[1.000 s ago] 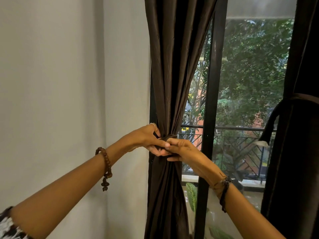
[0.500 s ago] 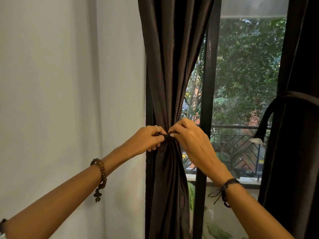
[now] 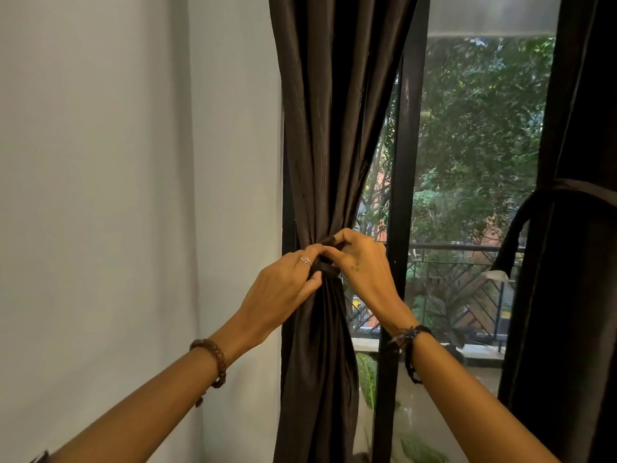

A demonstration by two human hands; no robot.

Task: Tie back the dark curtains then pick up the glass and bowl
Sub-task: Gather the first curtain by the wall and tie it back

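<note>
Both hands (image 3: 320, 279) shifted, right (image 3: 359, 262) now higher

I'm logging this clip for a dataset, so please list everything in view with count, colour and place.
left curtain: 1, dark brown, beside the wall, gathered at mid-height
tie band: 1, dark, wrapped around the left curtain
right curtain: 1, dark, right edge, already tied
window frame: 1, black, between the curtains
wall: 1, pale grey, left
trees: green, outside
balcony railing: 1, dark, outside
left hand: 1, ringed, beaded bracelet, fingers pinch the band
right hand: 1, dark wristband, fingers grip the band
</note>
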